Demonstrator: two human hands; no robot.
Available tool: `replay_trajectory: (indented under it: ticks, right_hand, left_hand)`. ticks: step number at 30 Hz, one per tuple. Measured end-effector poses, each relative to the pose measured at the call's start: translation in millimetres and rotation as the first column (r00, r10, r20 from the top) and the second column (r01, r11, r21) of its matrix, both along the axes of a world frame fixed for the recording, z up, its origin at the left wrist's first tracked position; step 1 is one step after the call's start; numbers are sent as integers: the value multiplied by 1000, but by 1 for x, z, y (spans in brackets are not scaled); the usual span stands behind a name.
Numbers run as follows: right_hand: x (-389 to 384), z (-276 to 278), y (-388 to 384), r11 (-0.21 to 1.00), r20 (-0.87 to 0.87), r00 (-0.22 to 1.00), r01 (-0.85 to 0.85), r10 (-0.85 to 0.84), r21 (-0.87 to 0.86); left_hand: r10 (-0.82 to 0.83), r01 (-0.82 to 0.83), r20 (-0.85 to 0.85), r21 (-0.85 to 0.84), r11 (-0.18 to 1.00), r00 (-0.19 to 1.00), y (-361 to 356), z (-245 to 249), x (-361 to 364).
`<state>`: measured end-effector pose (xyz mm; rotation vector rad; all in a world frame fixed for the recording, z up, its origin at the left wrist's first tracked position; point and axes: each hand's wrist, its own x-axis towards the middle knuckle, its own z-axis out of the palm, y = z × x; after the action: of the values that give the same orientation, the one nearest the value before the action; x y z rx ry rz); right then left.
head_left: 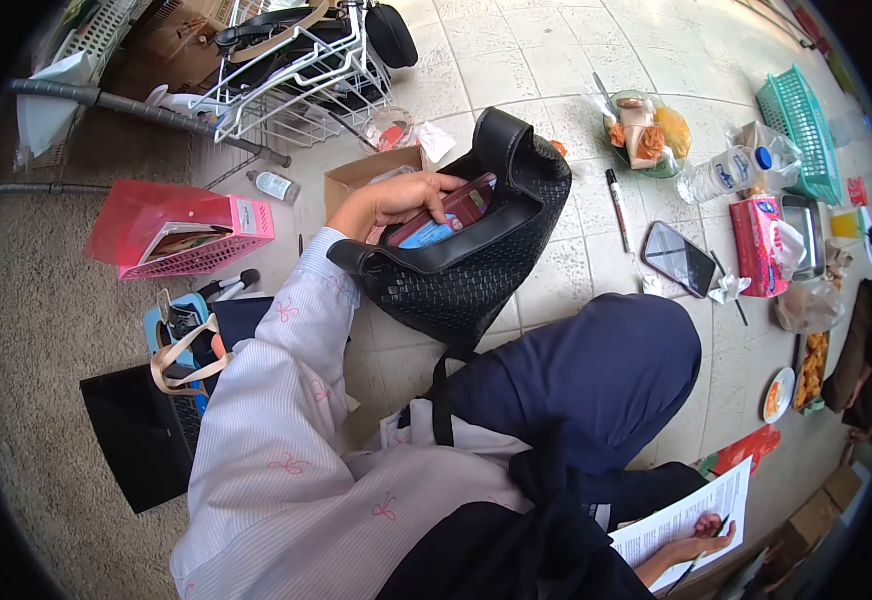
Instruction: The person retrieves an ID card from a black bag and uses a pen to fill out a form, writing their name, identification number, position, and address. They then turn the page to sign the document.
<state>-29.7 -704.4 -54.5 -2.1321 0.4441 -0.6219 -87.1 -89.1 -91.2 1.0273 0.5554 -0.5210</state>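
At far left, on grey-brown carpet, lies an open dark laptop (136, 440), with a pink file holder (201, 250) standing above it in view, papers and a red translucent folder showing. Right of these, a small clear bottle (276, 186) lies on pale floor tiles, near an open cardboard box (384, 166).

Just beside the box, the left hand (403, 200), its arm in a striped sleeve with pink bow prints, reaches into the open mouth of a black woven bag (456, 295). Its fingers are bent and parted from the thumb, set against a flat maroon item (469, 206) inside the bag; whether they grip it or only touch it, I cannot tell. A light-blue card-like piece (424, 236) shows beside the maroon item, also within the bag.

Further right, a marker (618, 210) lies on the tiles, below a bowl of food (648, 138) and well apart from the bag. A dark-screened phone (678, 260) lies near the marker. Low in view, the right hand (698, 545) rests over a printed sheet (646, 540), fingers curled closed around a black pen (723, 524).

Beyond the phone come a blue-capped water bottle (716, 178), a pink tissue box (756, 250) with a tissue pulled up, a small plate (778, 395) and, near the right edge, a teal basket (799, 135).
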Motion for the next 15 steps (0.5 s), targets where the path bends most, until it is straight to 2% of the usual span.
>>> replay_trajectory:
  ticks: [3,8,11,13,14,15]
  right_hand:
    - [0,1,6,998,-3,1000,11,-11,-60]
    - [1,1,4,998,-12,1000,3,-4,-55]
    - [2,-1,-1,999,-9,1000,1,-1,-43]
    - [1,-1,-1,999,-7,1000,-2,2,-47]
    - [0,0,0,999,2,1000,-11,11,-35]
    - [-1,0,2,1000,9,1000,-20,20,-24]
  left_hand:
    - [-3,3,-3,34,999,1000,1,-4,0]
    - [1,-1,6,32,999,1000,1,-4,-3]
    - [-44,44,-5,115,992,999,-4,1,-6]
    - [-82,68,31,318,946,996,-10,3,-9]
    - [-86,70,33,321,945,996,-13,7,-10]
    - [-114,81,47,447,891,992,-16,11,-11]
